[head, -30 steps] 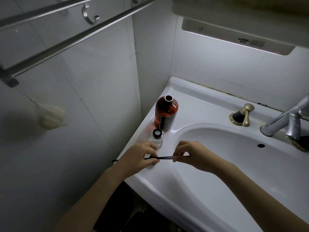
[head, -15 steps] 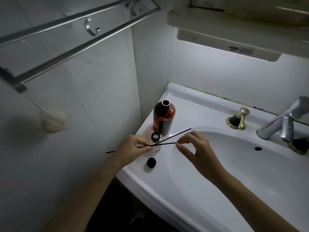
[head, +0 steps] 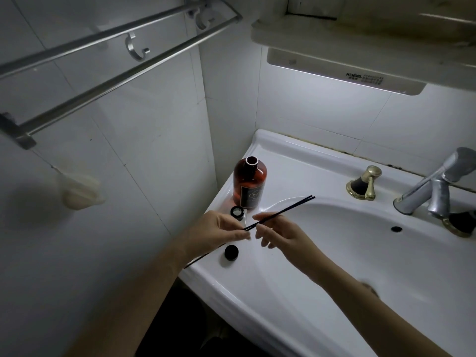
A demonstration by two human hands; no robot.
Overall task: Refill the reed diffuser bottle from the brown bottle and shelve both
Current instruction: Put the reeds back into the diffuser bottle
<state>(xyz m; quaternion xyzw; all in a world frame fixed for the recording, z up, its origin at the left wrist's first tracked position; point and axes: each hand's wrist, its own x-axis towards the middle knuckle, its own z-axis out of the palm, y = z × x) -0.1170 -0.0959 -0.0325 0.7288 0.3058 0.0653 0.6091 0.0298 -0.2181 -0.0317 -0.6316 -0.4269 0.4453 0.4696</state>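
The brown bottle (head: 249, 184) stands uncapped on the sink ledge's left corner. Just in front of it is the small clear reed diffuser bottle (head: 237, 212) with its black open neck, partly hidden by my left hand (head: 221, 229). That hand pinches two thin black reeds (head: 286, 209) near their middle. The reeds slant up to the right over the basin, and their lower end sticks out past the sink's edge. My right hand (head: 278, 233) pinches the same reeds between thumb and forefinger, right beside my left fingers. A black cap (head: 231, 253) lies on the ledge below my hands.
The white sink (head: 322, 292) fills the right side, with a brass knob (head: 364, 182) and a chrome tap (head: 435, 186) at the back. A shelf (head: 360, 39) hangs above the sink. A towel rail (head: 108, 73) runs along the tiled left wall.
The reeds went from lying level between my hands to slanting up-right over the basin. My right hand slid along them toward my left. The black cap came into sight.
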